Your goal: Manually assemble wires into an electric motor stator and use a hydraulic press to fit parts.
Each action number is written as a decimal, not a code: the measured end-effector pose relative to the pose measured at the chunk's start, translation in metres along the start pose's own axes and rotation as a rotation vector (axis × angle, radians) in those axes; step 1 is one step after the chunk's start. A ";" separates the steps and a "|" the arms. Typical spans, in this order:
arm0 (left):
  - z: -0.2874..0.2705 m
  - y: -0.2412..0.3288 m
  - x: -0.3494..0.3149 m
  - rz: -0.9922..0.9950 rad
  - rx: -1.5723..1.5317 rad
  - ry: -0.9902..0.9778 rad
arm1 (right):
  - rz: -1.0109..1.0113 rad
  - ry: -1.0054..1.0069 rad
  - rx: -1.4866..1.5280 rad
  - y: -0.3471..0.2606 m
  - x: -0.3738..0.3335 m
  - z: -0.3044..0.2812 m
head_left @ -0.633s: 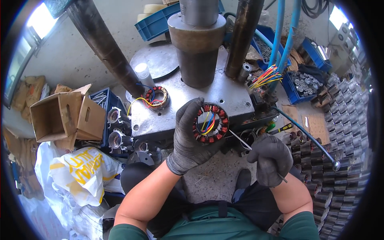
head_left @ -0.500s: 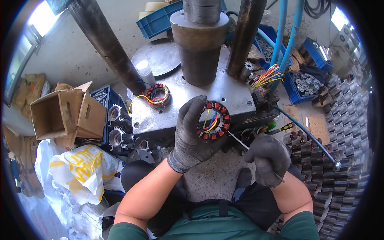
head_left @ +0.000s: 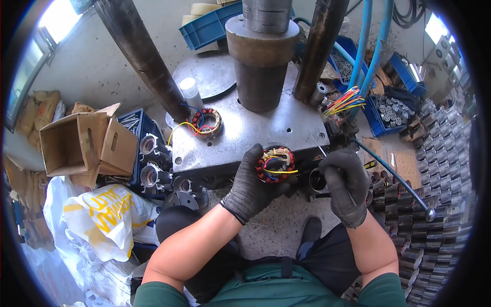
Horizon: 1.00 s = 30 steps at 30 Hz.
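Red-wound ring (head_left: 279,152), in gloved left hand (head_left: 252,188)

Daylight glare from the upper-left window (head_left: 60,23), pale sheen on the metal plate (head_left: 240,130), curved distortion toward black edges.

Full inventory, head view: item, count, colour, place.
Held stator: one, red-coiled, in left hand
Thin rod: one, silver, in right hand
Second stator: one, red-coiled, on press bed
Cylinder: one, white, behind second stator
Press bed: one, grey, centre
Press ram: one, grey-brown, above bed
Columns: two, dark brown, flanking ram
Crates: at least five, blue, left, back, right
Open carton: one, brown, left
Printed bag: one, white and yellow, lower left
Housings: three visible, silver, left
Wire bundle: one, multicoloured, right of bed
Hoses: two, blue, upper right
Metal cylinders: many, grey, far right
Hands: two, dark-gloved, centre
Forearms: two, bare, below hands
Shirt: one, green, bottom edge
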<state>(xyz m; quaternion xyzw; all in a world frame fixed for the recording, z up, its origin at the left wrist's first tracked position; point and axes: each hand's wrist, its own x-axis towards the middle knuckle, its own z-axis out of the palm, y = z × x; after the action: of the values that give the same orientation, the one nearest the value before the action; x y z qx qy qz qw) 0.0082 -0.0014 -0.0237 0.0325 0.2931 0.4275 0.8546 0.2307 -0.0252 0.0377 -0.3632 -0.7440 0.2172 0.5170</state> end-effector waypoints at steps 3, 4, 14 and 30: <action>-0.003 0.005 -0.004 -0.053 0.072 -0.088 | 0.001 -0.096 -0.136 0.004 0.009 0.005; -0.003 0.006 -0.005 -0.084 0.118 -0.159 | 0.038 -0.134 -0.154 0.004 0.010 0.006; 0.009 0.006 -0.016 -0.099 0.328 -0.284 | 0.644 -0.108 0.521 0.021 0.006 0.012; 0.009 0.011 -0.020 -0.047 0.516 -0.252 | 0.873 -0.144 0.695 0.022 0.014 0.019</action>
<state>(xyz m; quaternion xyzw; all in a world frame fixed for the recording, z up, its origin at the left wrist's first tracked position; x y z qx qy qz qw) -0.0040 -0.0072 -0.0030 0.2951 0.2843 0.3116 0.8573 0.2173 0.0007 0.0238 -0.4300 -0.4430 0.6675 0.4163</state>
